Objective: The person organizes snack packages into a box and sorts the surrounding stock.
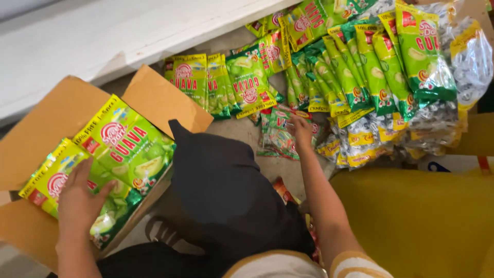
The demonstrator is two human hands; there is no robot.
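Floor: pale grey-beige floor [267, 172], bare between the person's knee and the packets; a white painted ledge or low wall [103, 36] runs diagonally across the upper left.

Open brown cardboard box [46, 116], lower left, flaps spread. Inside: glossy green-and-yellow plastic snack packets [131, 146], stacked flat, filling the box.

Left hand [77, 201]: open, palm down, fingers spread, resting on the packets in the box.

Right hand [301, 131]: arm stretched forward, fingers curled onto a loose green packet [278, 136] lying on the floor; whether it grips or only touches cannot be told.

Long overlapping row of matching green packets [355, 67], upper right, leaning on one another from the wall outward. Silver-and-yellow foil packets [360, 141] lie beneath and beside them.

Yellow smooth surface [411, 221], lower right. Dark trouser knee [221, 195], centre.
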